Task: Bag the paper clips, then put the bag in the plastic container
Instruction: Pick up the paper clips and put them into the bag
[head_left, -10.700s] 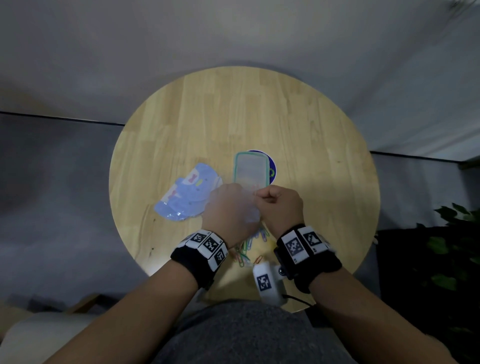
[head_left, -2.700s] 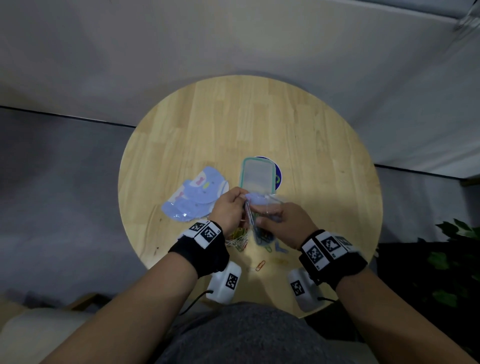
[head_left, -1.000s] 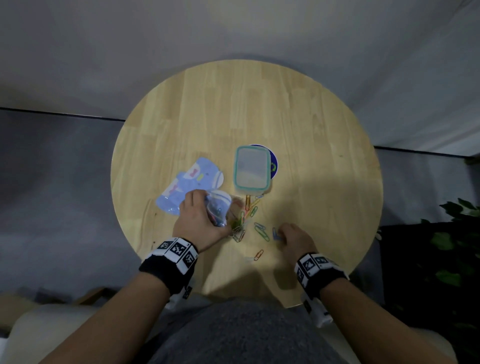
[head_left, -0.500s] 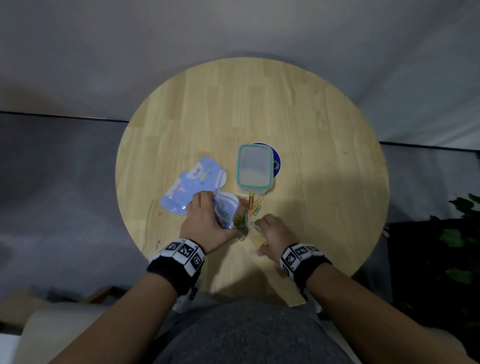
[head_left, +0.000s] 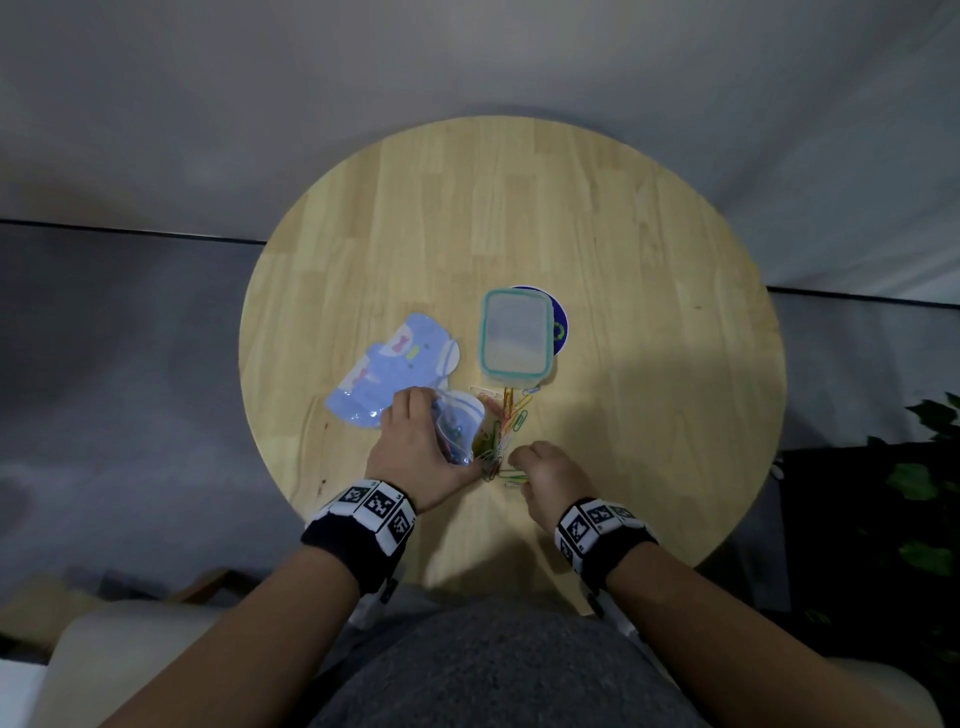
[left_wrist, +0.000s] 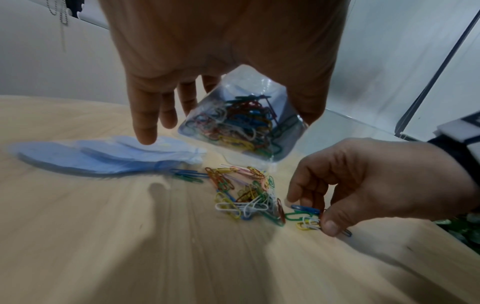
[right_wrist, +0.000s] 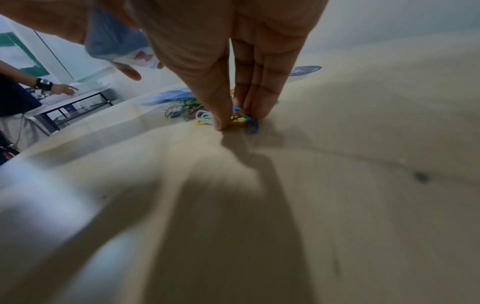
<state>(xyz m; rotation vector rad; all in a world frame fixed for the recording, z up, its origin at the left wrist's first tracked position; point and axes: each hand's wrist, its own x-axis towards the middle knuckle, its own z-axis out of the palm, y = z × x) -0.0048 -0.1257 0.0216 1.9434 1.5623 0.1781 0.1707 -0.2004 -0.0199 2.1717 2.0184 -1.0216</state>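
A moment ago the right hand (head_left: 550, 470) was out to the right, by a few stray clips. Now it has come in to the near edge of the clip pile (left_wrist: 246, 193). The left hand (head_left: 415, 447) has stayed put with the bag (left_wrist: 241, 123). So this looks like one more grab in the filling job, and that job is about half done.

The right hand is bent down, with its thumb and fingers (right_wrist: 221, 115) pressed together on a small bunch of clips on the desk (head_left: 623, 260). It pinches them right on the wood. They are not lifted yet.

The left hand holds the bag just above the desk, at the left of the pile. The thumb and the fingers behind it grip the top, while the pointer finger (left_wrist: 142, 123) sticks out straight. The bag is clear and already has many clips in it, of lots of colors. I cannot tell how wide its mouth is open.

Many clips are still loose on the desk between the two hands. The box (head_left: 514, 332) sits just past the pile, on the far side, and its lid looks shut. It will need opening before the bag can go in. A stack of blue bags (head_left: 389, 379) lies flat to the left.
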